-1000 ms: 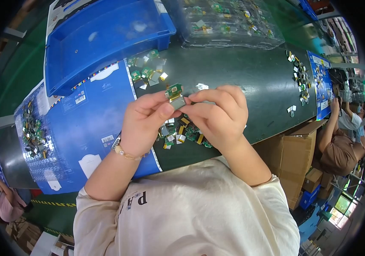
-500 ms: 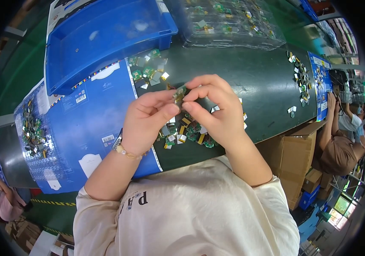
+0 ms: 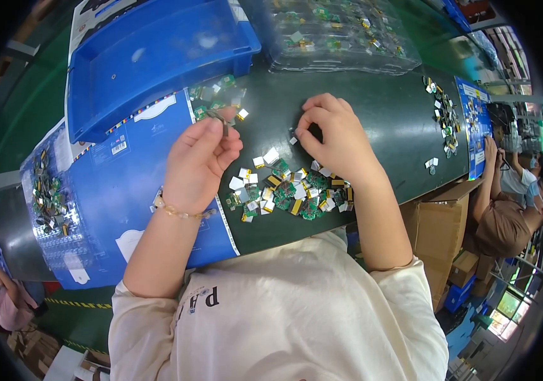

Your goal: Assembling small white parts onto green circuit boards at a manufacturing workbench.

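Pinched between thumb and fingers, a small circuit board (image 3: 225, 126) is in my left hand (image 3: 196, 159), above the far-left group of green boards (image 3: 208, 95). My right hand (image 3: 341, 143) is to the right, over the dark tabletop. Its thumb and forefinger close at a small dark piece with a white patch (image 3: 293, 138); whether this is lifted or lies on the table is hard to tell. Nearer me, between my forearms, is a loose pile of green boards with white and yellow parts (image 3: 293, 190).
A blue bin (image 3: 157, 57) stands at the far left, with stacked clear trays (image 3: 341, 35) of boards beside it. A blue printed sheet (image 3: 138, 184) covers the left table, with a filled clear tray (image 3: 49, 197). More boards (image 3: 444, 114) lie at right, beyond a cardboard box (image 3: 436, 238).
My hands have parted from the board they both held. The left moved left and away from me with a board; the right moved right and down toward the table, uncovering the pile.
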`<state>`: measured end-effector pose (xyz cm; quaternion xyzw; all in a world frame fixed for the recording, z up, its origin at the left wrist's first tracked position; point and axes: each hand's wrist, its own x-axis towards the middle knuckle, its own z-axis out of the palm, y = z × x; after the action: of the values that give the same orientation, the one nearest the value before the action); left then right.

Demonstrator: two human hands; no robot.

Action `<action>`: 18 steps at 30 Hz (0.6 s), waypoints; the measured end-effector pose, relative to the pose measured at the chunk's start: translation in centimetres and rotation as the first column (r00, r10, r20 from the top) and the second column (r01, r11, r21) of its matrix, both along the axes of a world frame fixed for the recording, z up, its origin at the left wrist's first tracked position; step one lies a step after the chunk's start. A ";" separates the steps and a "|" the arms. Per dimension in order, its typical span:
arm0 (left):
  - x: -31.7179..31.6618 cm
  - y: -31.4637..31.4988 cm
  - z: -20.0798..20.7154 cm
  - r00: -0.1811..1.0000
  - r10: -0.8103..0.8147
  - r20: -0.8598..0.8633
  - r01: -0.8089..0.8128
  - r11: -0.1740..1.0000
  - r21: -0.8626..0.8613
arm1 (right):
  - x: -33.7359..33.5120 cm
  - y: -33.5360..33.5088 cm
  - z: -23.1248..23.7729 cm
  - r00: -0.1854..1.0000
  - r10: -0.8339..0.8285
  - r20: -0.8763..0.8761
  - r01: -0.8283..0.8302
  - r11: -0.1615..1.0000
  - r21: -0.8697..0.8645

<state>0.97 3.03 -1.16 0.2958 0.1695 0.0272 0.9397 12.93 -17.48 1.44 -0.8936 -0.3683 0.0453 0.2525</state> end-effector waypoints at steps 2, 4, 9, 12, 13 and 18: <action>-0.1 0.6 -0.3 0.988 -0.149 0.027 0.146 0.984 0.100 | -0.3 0.4 0.0 0.999 0.022 0.027 -0.021 0.999 -0.028; -0.1 0.7 -0.3 0.989 -0.148 -0.007 0.148 0.981 0.124 | -0.5 0.5 -0.1 0.998 -0.027 0.064 0.032 0.996 -0.089; 0.7 -0.7 1.6 0.990 0.092 -0.110 -0.088 0.995 0.043 | 0.1 0.1 -1.0 0.992 -0.072 0.106 0.074 0.997 -0.016; 0.9 -0.7 1.8 0.996 0.060 -0.059 -0.069 0.985 -0.158 | 0.0 0.1 -0.2 0.993 -0.070 0.099 0.068 0.997 0.018; 0.7 -0.6 1.8 1.000 -0.013 -0.007 0.012 0.994 -0.106 | -0.3 0.2 0.3 0.994 -0.050 0.092 0.047 0.998 0.040; 0.1 -1.0 1.9 0.985 -0.170 0.035 0.163 0.975 0.151 | -2.8 0.9 1.0 0.960 0.263 0.096 -0.268 0.962 0.042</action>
<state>1.05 2.05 0.73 0.3771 0.1191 -0.0320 0.9179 10.12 -16.57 2.40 -0.8300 -0.4970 0.0286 0.2517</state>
